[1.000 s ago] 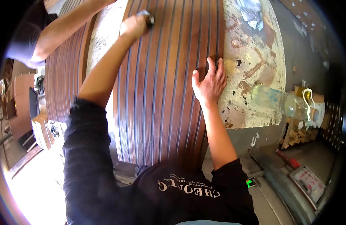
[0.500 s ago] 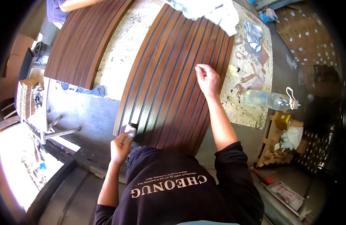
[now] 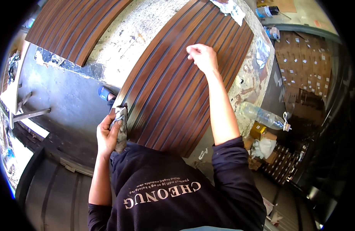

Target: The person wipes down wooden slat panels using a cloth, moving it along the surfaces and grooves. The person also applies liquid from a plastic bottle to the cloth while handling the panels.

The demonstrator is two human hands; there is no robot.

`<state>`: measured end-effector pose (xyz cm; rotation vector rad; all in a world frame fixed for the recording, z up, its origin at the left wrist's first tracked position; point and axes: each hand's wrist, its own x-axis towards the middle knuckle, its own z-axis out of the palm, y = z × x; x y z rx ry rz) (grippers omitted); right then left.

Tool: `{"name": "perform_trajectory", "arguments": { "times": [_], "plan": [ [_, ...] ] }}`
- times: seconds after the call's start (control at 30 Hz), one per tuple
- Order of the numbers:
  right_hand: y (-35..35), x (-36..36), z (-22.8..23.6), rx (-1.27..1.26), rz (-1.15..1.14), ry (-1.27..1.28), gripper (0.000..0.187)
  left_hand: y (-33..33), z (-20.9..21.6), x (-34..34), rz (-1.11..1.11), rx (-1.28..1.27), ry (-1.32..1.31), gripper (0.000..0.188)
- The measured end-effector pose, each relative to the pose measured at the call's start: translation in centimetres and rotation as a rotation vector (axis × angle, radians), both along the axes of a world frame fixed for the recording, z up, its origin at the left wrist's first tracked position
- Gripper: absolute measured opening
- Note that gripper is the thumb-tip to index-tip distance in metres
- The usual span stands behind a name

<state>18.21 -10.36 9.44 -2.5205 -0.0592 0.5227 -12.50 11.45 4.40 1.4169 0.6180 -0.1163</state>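
Note:
A long brown slatted wood panel with dark grooves lies across a paint-spattered table. At its near left corner my left hand is closed round a worn grey-white block, smeared with dark marks. This block is upright against the panel's edge; I cannot tell its material. My right hand is over the panel's middle, fingers curled together. Whatever they hold, if anything, is hidden. Whether this hand touches the slats I cannot tell.
A second slatted panel lies at the far left. White cloth rests at the far end. On the table's right are a crumpled cloth and a clear bottle on its side. A foot in a blue slipper shows beside the panel.
The view has shifted and turned. My right hand has moved farther along the panel; more of the block in my left hand shows. Another person's arm has left view; the slippered foot has appeared.

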Motion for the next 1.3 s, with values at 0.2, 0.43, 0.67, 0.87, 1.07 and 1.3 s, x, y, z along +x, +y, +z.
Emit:
{"name": "perform_trajectory", "arguments": {
  "times": [0.2,0.43,0.67,0.87,1.07,1.3],
  "plan": [
    [-2.0,1.6,-1.6,0.171,-0.031,-0.169,0.017,-0.2,0.8,0.6,-0.013,-0.004,-0.012,0.015],
    [-7.7,-2.0,-1.2,-0.008,-0.145,-0.464,0.021,0.5,6.8,1.9,0.427,-0.317,0.014,0.014],
    [-15.4,-8.1,-5.6,-0.174,-0.088,-0.679,0.029,1.1,5.4,2.3,0.549,-0.183,-0.092,0.012],
    [-15.3,-8.6,-6.0,-0.177,-0.079,-0.743,0.028,-2.4,4.1,3.8,-0.078,0.670,-0.045,0.024],
    [-15.6,-8.6,-6.5,-0.205,-0.089,-0.773,0.026,-4.0,-0.1,8.8,-0.426,1.087,-0.378,0.025],
    [-15.0,-8.0,-5.8,-0.178,-0.074,-0.781,0.027,-6.5,-0.7,21.6,-0.380,1.188,-0.504,0.016]
  ]
}}
